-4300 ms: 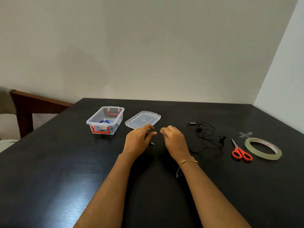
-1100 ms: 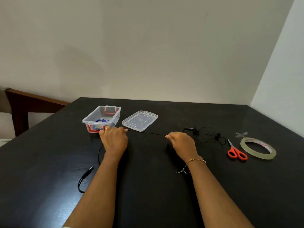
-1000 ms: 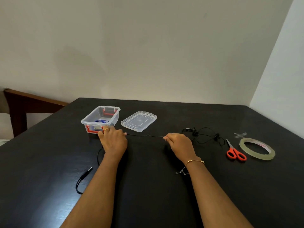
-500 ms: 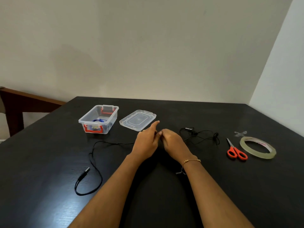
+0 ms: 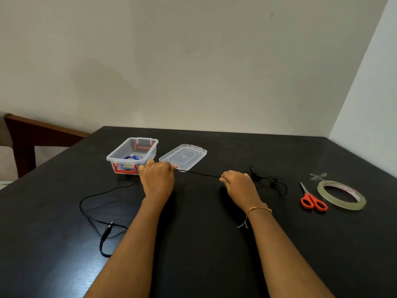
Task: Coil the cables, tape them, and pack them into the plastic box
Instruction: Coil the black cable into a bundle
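Cable (image 5: 198, 173): black, stretched taut between both hands above the table (image 5: 204, 244).
Left hand (image 5: 158, 179): pinched the cable near the plastic box (image 5: 132, 155).
Right hand (image 5: 238, 184): fingers curled, gripped the cable.
Plug end (image 5: 106, 232): lay loose at left.

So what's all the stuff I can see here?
table: one, black, fills the foreground.
box: one, clear with red latches, far left, open, something blue inside.
lid: one, clear, flat beside the box.
cable: one, black, stretched between both hands, plug end looping at left, tangle at right.
scissors: one, orange handles, right.
tape: one roll, clear, right of scissors.
tape strips: crossed, behind the roll.
chair: one, brown, far left.
bracelet: one, gold, right wrist.
left hand: pinches cable.
right hand: pinches cable.
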